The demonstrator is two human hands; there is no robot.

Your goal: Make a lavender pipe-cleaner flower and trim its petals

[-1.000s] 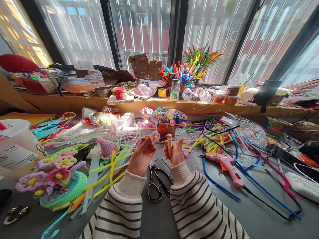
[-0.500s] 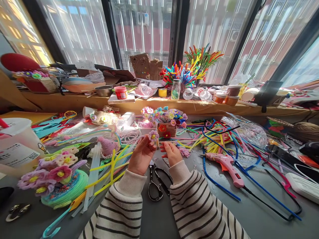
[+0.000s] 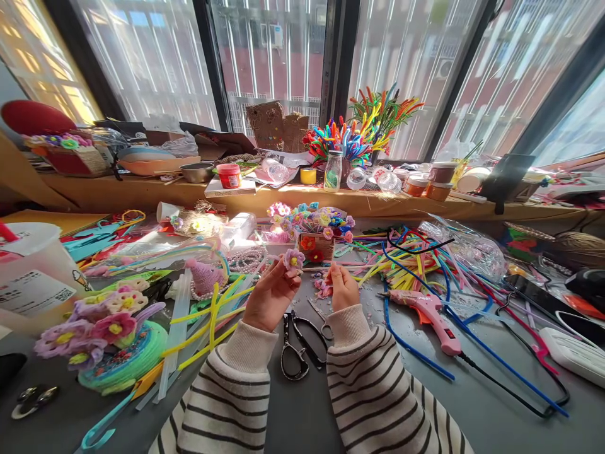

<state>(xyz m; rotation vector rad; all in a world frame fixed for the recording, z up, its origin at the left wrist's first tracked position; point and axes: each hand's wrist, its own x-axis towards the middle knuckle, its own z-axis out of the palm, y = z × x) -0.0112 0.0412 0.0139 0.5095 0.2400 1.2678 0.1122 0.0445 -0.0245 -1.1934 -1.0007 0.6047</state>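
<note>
In my left hand (image 3: pixel 273 293), closed at the fingertips, is a small lilac pipe-cleaner flower (image 3: pixel 293 259) with a yellow centre, facing up. My right hand (image 3: pixel 344 287) is closed in a pinch a little to the right. Whatever its fingers hold is too small or hidden to name. Just left of the right fingers lie fuzzy pink pieces (image 3: pixel 323 286), partly covered by the hand. Below and between the hands are black-handled scissors (image 3: pixel 293 362) and a smaller metal pair (image 3: pixel 326 329). Behind the hands stands a box of pipe-cleaner flowers (image 3: pixel 316 246).
To the right lie a pink glue gun (image 3: pixel 432 315) with a black cord and a heap of loose pipe cleaners (image 3: pixel 411 265). A lidded drink cup (image 3: pixel 38 277) and a green base with large fuzzy flowers (image 3: pixel 123 359) stand at left. Jars line the sill (image 3: pixel 283 197).
My right hand has moved right, away from the left, and its fingers have drawn together into a pinch. My left hand keeps the flower, now turned slightly and a little further right.
</note>
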